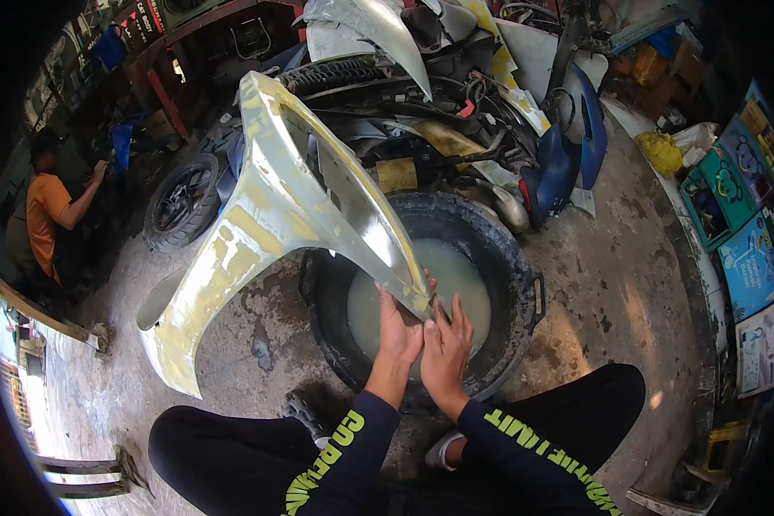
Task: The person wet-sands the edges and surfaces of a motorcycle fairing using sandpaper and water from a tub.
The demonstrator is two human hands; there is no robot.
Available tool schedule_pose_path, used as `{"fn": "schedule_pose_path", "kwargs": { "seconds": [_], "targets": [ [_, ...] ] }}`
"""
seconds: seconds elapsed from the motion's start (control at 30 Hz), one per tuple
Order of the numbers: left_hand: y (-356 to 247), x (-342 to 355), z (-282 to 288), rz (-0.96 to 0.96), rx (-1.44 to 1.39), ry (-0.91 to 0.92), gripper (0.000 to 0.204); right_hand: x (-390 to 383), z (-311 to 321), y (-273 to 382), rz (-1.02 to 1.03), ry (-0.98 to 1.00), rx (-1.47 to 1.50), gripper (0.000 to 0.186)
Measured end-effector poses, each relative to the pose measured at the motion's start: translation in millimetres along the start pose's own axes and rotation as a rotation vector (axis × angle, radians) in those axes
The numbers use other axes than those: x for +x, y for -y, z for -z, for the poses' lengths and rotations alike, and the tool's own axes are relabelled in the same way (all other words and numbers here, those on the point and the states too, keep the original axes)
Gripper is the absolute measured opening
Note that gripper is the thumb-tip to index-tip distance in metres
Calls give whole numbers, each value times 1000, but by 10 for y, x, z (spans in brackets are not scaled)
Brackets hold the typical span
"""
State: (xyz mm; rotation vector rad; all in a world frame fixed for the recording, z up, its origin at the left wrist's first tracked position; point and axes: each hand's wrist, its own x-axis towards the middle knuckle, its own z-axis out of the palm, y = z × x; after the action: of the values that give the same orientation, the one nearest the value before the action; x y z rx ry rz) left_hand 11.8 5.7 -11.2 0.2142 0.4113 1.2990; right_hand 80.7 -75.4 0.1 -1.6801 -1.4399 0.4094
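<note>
A large motorcycle fairing panel (258,193), silvery white with yellowish patches, slants over a round black tub (516,297). Its narrow lower end is between my hands, above the cloudy water (464,288) in the tub. My left hand (397,331) cups that end from the left and below, some fingertips showing behind it. On the right side, my right hand (447,342) presses its fingers against the same tip. Whether a small sheet or pad lies under those fingers is hidden. The panel's broad part extends up and left, off the ground.
Beyond the tub lies a heap of motorcycle parts, including a blue panel (589,129). A wheel (183,199) leans at the left. Further left is a person in an orange shirt (47,211). Green crate (718,193) and yellow bag (660,152) stand at the right.
</note>
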Motion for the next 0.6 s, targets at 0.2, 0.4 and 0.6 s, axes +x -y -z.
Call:
{"fn": "schedule_pose_path", "kwargs": {
  "seconds": [0.2, 0.4, 0.6],
  "targets": [
    [-13, -17, 26, 18, 0, -20, 74, -128, -23, 11, 6, 29, -42, 43],
    [-20, -12, 55, 35, -40, -1, 74, -121, -91, -37, 5, 27, -46, 43],
    [-5, 9, 67, 43, -43, 38, 72, -97, -67, -4, -11, 14, -19, 43]
  ]
}}
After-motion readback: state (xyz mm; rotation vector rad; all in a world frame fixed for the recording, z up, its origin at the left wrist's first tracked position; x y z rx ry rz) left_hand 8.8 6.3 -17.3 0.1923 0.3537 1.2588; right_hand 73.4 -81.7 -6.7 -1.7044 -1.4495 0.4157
